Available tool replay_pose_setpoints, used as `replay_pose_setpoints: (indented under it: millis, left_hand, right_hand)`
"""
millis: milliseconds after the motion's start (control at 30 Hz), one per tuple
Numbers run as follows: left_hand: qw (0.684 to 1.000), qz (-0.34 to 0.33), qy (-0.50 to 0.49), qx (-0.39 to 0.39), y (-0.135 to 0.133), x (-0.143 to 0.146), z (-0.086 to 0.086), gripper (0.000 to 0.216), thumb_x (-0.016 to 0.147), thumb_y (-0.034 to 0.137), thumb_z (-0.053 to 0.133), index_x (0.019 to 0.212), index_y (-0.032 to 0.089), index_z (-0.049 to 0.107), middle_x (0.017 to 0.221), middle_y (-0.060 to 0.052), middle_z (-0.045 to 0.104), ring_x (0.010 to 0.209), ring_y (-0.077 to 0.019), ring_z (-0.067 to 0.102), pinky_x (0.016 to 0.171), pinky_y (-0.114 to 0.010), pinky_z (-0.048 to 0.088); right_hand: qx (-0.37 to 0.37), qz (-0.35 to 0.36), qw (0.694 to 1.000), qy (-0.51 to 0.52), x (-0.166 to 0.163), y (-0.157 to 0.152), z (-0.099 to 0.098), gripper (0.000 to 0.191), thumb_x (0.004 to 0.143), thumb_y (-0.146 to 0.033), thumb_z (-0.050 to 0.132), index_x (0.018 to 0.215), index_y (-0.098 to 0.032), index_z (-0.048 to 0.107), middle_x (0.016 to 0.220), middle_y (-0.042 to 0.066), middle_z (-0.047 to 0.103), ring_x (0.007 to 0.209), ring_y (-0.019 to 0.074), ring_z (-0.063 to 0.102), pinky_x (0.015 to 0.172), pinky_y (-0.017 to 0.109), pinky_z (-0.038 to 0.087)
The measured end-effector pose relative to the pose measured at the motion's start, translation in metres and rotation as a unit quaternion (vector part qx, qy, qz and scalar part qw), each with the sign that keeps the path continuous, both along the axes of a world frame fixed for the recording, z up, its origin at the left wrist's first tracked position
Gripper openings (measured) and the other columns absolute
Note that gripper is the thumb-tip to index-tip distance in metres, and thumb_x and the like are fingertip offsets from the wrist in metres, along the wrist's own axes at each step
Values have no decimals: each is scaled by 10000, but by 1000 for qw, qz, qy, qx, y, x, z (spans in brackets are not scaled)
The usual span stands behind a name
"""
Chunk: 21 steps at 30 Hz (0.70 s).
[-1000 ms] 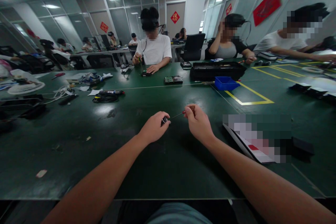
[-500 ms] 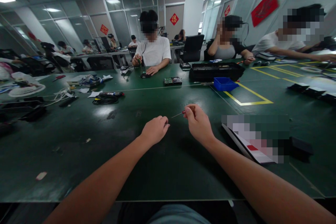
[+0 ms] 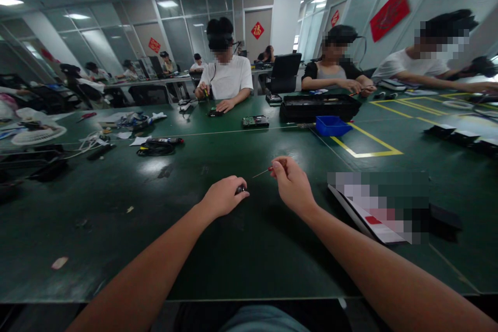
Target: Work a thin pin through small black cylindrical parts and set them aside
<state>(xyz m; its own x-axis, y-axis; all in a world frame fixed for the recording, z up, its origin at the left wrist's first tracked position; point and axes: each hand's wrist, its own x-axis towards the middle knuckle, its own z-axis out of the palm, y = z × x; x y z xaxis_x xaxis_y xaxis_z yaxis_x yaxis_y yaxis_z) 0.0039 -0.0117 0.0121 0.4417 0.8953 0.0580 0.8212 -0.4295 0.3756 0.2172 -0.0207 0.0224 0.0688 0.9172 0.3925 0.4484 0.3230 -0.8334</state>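
Note:
My right hand grips a screwdriver by its red handle. Its thin metal shaft points left and slightly down toward my left hand. The left fingers are curled round a small dark object with a shiny edge; most of it is covered, so its kind does not show. A short gap lies between the screwdriver's tip and that object. Both hands are held over the near middle of the green table.
Right of my right arm lies a white booklet, partly pixelated, beside a black block. Farther off are a blue bin, a long black tray, a circuit board unit and coiled black cable. Several people work across the table.
My left hand has shifted slightly left and turned, showing more of the dark object. The right hand with the screwdriver has moved a little left. A person across has lowered a raised hand.

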Motion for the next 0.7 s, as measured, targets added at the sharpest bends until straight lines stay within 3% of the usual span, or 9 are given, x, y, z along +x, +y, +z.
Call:
replay_pose_setpoints:
  millis: [233,400,567,700]
  left_hand:
    - [973,88,-210,-42,12,-16,13,269,865,468,635,930,211,683,898,-34,688,796,-189,614,709,-310,449]
    - [889,177,-410,-100,23,-44,27,308,842,415,597,986,155,677,862,-60,649,621,-115,533,531,-228,367]
    - [840,257,-473,-71,35,-103,28,282,763,314,632,961,122,687,850,-50,628,631,-109,534,549,-209,399]
    - [762,366,-533,-42,27,-160,37,261,727,173,572,960,99,663,810,-42,611,605,-114,526,543,-212,416]
  right_hand:
    - [-3,5,1000,5,1,1,-1,237,986,-411,442,985,-231,597,833,43,687,804,217,656,748,360,484]
    - [-5,15,1000,8,1,1,-2,236,988,-411,444,972,-232,596,823,35,680,789,211,651,739,352,476]
    - [-3,18,1000,7,0,0,-2,216,985,-391,452,950,-228,590,803,28,676,770,202,641,734,339,463]
    - [-1,22,1000,13,1,1,-3,210,986,-386,457,967,-225,590,827,26,680,781,196,643,739,335,464]
